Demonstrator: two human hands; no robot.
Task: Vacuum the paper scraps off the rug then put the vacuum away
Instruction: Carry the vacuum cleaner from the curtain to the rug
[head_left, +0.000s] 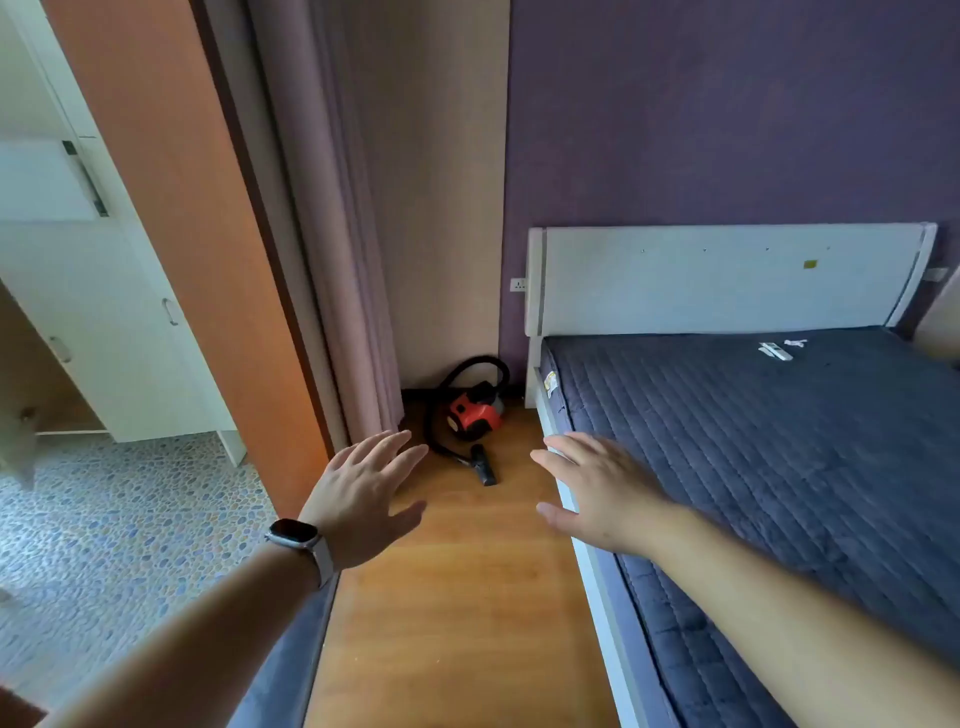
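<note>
Red canister vacuum (474, 415) parked in corner on wood floor (457, 597). Left hand (363, 499), right hand (597, 493) splayed, empty. Rug, scraps unseen; probably either unstarted or finished.

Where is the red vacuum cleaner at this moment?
In the head view the red vacuum cleaner stands on the wooden floor in the far corner, between the curtain on its left and the bed on its right.

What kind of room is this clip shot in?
Most likely a bedroom in a home: a bed with a white headboard stands against the purple wall, a curtain hangs in the corner, and a red vacuum sits on the wood floor.
</note>
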